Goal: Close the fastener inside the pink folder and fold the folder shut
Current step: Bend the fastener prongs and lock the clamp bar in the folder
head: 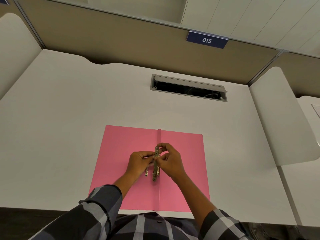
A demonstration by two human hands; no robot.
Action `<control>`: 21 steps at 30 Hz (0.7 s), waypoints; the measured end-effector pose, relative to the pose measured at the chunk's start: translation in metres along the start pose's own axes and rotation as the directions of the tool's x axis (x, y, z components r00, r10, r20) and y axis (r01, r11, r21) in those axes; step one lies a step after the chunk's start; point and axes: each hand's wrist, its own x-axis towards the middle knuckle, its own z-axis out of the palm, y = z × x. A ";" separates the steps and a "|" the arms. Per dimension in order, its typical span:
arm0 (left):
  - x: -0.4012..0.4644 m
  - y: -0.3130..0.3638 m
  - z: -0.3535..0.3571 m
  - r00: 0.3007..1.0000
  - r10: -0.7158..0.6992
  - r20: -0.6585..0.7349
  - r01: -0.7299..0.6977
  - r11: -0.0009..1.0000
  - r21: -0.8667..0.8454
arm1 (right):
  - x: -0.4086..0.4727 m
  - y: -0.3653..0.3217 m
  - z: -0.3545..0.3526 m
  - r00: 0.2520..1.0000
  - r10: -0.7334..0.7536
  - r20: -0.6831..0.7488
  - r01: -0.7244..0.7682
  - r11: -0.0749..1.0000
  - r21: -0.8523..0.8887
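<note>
The pink folder (183,170) lies open and flat on the white desk, its spine crease running toward me. A brass metal fastener (156,168) sits along the crease at the folder's middle. My left hand (139,163) pinches the fastener bar from the left. From the right, my right hand (170,159) grips the same bar, one finger at its far end and the thumb at its middle. A second small brass piece (146,172) shows under my left hand, partly hidden.
The white desk (69,118) has an open cable slot (188,90) at the back centre. White side dividers (284,122) stand left and right. A tan partition with a sign "015" (207,40) closes the back. The desk's near edge is just under the folder.
</note>
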 end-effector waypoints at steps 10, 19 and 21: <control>0.002 0.001 -0.002 1.000 -0.002 0.016 0.002 1.000 0.008 | -0.002 0.001 0.000 1.000 0.016 -0.015 -0.016 1.000 0.018; 0.005 -0.002 -0.001 1.000 -0.006 0.006 0.006 0.999 0.044 | -0.003 0.002 0.000 1.000 0.021 -0.013 -0.020 1.000 0.014; 0.005 -0.001 0.000 1.000 0.005 0.004 -0.005 0.999 0.047 | -0.003 0.002 0.001 1.000 0.013 -0.019 -0.013 1.000 0.011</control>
